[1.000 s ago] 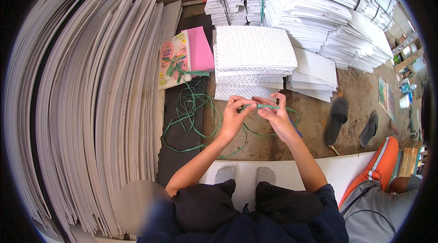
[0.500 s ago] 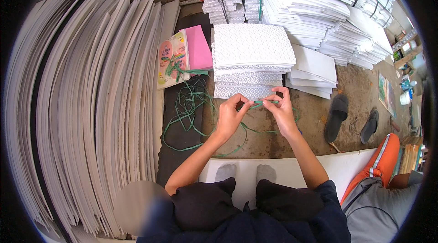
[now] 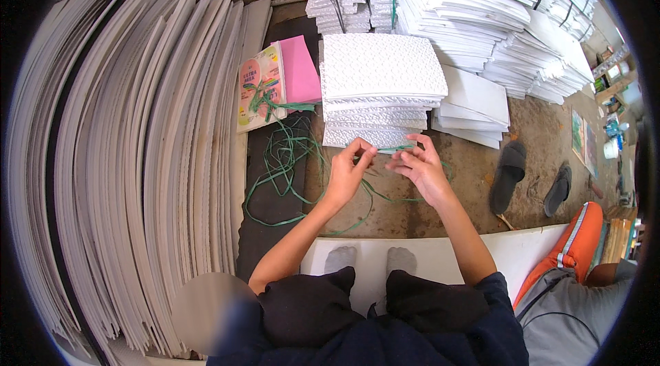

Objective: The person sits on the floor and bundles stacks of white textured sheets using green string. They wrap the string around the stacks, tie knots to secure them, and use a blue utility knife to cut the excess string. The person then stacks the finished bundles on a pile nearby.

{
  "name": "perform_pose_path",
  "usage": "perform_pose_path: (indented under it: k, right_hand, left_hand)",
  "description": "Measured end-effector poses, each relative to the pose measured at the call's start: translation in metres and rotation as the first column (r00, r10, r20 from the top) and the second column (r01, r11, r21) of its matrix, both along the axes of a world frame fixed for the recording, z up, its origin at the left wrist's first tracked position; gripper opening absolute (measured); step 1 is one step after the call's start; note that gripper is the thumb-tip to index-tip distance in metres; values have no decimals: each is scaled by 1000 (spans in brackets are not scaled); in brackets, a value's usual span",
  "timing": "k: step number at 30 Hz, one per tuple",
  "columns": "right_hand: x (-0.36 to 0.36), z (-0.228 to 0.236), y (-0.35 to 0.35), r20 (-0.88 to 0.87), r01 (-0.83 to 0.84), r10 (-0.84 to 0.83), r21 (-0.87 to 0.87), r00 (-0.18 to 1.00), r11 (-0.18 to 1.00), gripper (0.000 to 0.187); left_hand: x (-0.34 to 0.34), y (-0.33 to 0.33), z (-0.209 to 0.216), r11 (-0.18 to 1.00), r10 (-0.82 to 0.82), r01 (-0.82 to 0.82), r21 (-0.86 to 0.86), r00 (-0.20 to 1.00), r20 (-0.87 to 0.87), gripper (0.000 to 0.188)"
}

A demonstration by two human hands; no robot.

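Right hand (image 3: 427, 171) has loosened, fingers spread; its remaining hold I cannot tell. Left hand (image 3: 348, 168) pinches green twine (image 3: 394, 149), apparently controlling it.

With 12 o'clock straight away from the body, a textured white stack (image 3: 383, 67) blocks 12 right before the left hand (image 3: 359, 147) and right hand (image 3: 412, 147); tall white piles (image 3: 454, 15) rise beyond at 1. Low white sheets (image 3: 474, 108) close off 2. Bare floor (image 3: 474, 191) offers passage between 3 and 4, up to dark slippers (image 3: 507, 180). Tangled green twine (image 3: 289, 153) obstructs 9, with upright sheets (image 3: 151, 160) walling off farther out. Pink and printed sheets (image 3: 300, 70) bar 10.
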State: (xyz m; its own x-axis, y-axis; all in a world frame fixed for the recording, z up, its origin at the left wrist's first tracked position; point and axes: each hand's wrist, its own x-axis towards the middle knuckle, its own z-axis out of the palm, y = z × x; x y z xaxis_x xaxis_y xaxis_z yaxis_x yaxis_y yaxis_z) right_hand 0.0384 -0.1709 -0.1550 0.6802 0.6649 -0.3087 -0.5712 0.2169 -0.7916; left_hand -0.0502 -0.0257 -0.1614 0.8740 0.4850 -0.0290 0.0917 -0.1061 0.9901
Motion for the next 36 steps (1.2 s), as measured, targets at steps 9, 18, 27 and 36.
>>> perform_pose_path:
  k: [9, 18, 27, 36]
  right_hand:
    - [7, 14, -11, 117, -4, 8, -34, 993, 999, 31]
    - [10, 27, -13, 249, 124, -126, 21, 960, 992, 33]
    - [13, 18, -17, 220, 87, -78, -29, 972, 996, 34]
    - [82, -158, -134, 542, 345, 27, -572, 840, 745, 30]
  left_hand:
    - [7, 8, -4, 917, 135, -112, -383, 990, 34, 45]
    - [12, 15, 0, 925, 235, -165, -343, 956, 175, 40]
    - [12, 17, -12, 917, 252, -177, -358, 952, 173, 41]
    - [19, 13, -71, 992, -66, 82, 100, 986, -155, 38]
